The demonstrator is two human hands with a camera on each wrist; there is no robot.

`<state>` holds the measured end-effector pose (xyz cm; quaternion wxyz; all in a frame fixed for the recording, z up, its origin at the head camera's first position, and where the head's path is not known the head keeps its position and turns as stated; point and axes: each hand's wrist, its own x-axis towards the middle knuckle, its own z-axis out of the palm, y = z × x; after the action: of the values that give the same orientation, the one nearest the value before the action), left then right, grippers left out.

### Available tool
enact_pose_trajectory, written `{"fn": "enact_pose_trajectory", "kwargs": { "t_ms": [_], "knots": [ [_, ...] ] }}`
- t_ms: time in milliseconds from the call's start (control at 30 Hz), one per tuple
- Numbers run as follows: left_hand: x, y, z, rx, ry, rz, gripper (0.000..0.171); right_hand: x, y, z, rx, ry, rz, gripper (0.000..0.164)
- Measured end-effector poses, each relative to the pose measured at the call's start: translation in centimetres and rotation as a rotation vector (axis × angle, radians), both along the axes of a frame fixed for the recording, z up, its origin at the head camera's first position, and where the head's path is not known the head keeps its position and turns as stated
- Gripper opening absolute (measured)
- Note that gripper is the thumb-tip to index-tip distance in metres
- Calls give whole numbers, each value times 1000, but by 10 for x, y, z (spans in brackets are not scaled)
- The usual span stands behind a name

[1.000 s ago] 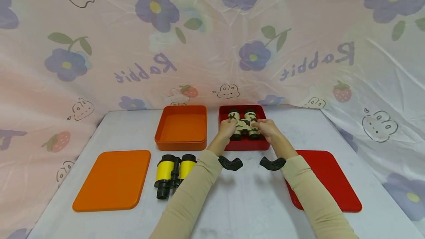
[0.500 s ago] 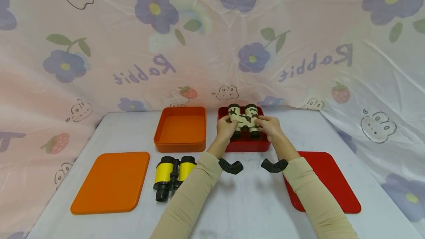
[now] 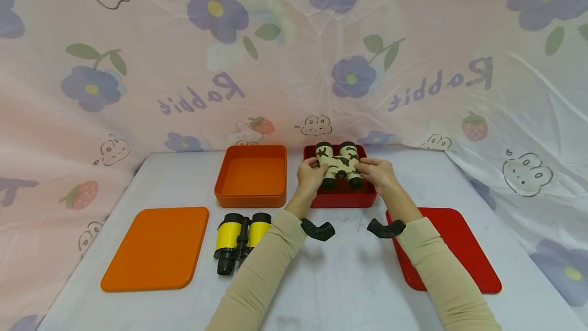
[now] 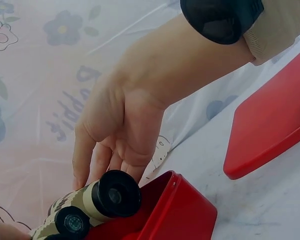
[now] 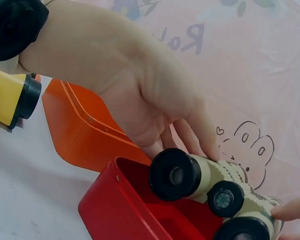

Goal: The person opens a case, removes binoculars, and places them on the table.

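Camouflage-patterned binoculars point(image 3: 340, 163) are held at the opening of the red box point(image 3: 342, 201), eyepieces toward me. My left hand point(image 3: 310, 175) grips their left barrel, and my right hand point(image 3: 378, 173) grips the right one. In the left wrist view, the right hand point(image 4: 115, 120) reaches across with its fingers behind a black eyepiece point(image 4: 117, 194). The right wrist view has the left hand point(image 5: 155, 95) at the other barrel, above the box's red wall point(image 5: 115, 205). Part of each hand's fingers is hidden behind the barrels.
An orange box point(image 3: 250, 172) stands left of the red one. Yellow and black binoculars point(image 3: 228, 236) lie before it, partly behind my left sleeve. An orange lid point(image 3: 156, 249) lies at left; a red lid point(image 3: 455, 249) is partly under my right forearm. A patterned cloth point(image 3: 275, 65) hangs behind.
The camouflage binoculars have risen from inside the red box to the height of its opening, both hands gripping them. My right hand has shifted slightly to the right. The boxes and lids stay put.
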<state>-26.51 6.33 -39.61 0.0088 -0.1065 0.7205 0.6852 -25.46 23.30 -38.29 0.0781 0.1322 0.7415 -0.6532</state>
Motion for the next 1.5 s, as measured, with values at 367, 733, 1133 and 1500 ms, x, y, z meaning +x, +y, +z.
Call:
{"fn": "enact_pose_trajectory", "kwargs": {
  "t_ms": [367,733,1133,1500],
  "knots": [
    [8,-5,11,46,-54,-75,50,13,9,12,-75,-9,39,61],
    [23,-10,25,26,-41,-148,50,27,18,24,-105,-1,90,64],
    [40,-17,28,-37,-13,-195,53,41,20,22,-72,45,108,67],
    [52,-21,24,-97,3,-213,54,53,17,21,-22,25,119,68]
  ]
}}
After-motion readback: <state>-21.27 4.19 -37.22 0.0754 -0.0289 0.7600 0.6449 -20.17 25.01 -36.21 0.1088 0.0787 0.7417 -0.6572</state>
